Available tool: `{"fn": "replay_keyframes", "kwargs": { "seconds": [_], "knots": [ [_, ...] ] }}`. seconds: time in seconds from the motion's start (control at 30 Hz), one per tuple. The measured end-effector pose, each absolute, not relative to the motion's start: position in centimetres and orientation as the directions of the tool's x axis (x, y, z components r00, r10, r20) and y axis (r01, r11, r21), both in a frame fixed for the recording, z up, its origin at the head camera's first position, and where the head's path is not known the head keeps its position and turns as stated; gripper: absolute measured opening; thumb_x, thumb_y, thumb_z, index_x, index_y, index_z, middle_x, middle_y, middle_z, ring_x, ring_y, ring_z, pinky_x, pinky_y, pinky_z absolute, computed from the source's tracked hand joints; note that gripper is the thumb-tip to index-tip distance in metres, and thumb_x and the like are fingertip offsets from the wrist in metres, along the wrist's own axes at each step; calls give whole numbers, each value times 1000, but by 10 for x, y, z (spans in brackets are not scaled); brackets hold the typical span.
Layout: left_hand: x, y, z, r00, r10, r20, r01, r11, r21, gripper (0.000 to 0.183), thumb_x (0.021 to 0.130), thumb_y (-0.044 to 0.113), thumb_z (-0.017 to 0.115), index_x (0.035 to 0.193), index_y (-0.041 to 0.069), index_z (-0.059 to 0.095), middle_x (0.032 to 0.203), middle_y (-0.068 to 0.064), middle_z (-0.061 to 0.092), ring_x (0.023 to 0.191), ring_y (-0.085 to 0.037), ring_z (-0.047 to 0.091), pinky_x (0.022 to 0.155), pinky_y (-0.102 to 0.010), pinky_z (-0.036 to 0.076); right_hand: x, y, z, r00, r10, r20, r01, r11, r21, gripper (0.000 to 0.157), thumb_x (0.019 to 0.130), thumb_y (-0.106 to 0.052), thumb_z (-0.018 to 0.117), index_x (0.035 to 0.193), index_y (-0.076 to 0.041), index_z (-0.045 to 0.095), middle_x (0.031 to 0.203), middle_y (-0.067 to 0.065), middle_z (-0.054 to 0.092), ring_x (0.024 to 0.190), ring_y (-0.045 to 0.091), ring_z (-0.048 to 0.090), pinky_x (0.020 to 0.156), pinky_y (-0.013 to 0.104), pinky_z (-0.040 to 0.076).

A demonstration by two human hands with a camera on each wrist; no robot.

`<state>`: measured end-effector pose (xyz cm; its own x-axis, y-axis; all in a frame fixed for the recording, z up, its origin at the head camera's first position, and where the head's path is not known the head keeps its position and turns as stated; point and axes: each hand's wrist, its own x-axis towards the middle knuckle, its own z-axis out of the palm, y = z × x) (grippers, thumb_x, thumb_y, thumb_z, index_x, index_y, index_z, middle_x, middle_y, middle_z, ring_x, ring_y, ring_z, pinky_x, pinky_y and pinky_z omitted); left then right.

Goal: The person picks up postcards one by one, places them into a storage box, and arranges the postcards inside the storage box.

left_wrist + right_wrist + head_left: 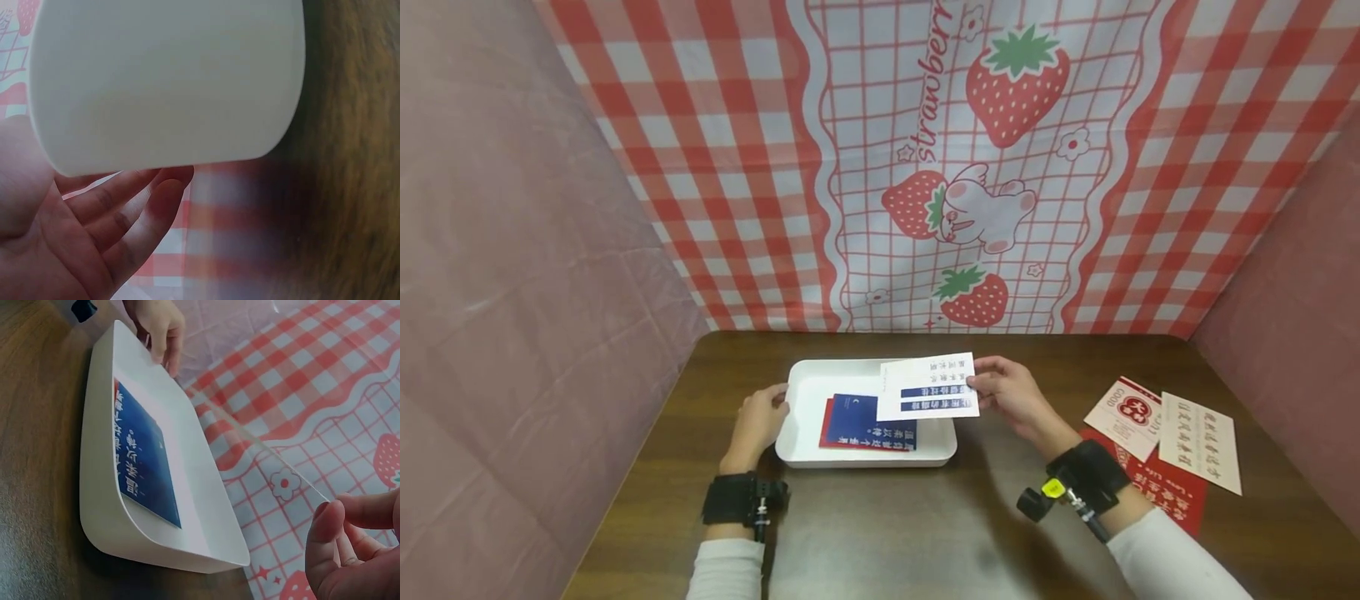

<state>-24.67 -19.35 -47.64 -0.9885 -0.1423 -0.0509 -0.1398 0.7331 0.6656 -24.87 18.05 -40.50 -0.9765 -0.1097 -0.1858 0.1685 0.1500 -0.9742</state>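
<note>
At its left end, a white tray (811, 387) is held at the rim by my left hand (760, 423); its fingers (147, 219) show just past the tray's edge in the left wrist view. My right hand (1011, 392) pinches the right edge of a white card (932, 364) with blue bands and dark lettering, between thumb and fingers. That card is over the tray's right part and appears edge-on in the right wrist view. Inside the tray lies a blue card (857, 412) with white lettering, on top of a red card (826, 429) that is mostly covered.
On the right of the wooden table (865, 533) lie a red-and-white card (1108, 417), a cream card (1198, 442) and a red card (1180, 492), overlapping, near my right forearm. A strawberry-print cloth (880, 275) hangs behind the table.
</note>
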Motion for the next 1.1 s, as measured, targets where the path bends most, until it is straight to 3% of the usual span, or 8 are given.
{"fn": "replay_keyframes", "kwargs": {
  "seconds": [0.47,1.1],
  "knots": [
    [-245,-193,-478,-988,-142,-56,-142,725,674,40,96,12,53,136,3,56,128,-20,64,112,-34,61,95,-50,49,-257,161,-416,-955,-145,-260,241,132,-961,39,94,-4,56,129,8,44,91,6,66,67,10,63,64,24,55],
    [-246,-194,-477,-989,-137,-48,-133,726,675,41,96,11,53,136,2,55,127,-21,64,112,-35,60,96,-51,48,-266,136,-431,-925,-206,-319,302,109,-947,31,93,0,55,122,8,46,79,5,64,63,10,59,57,19,53]
  ]
}}
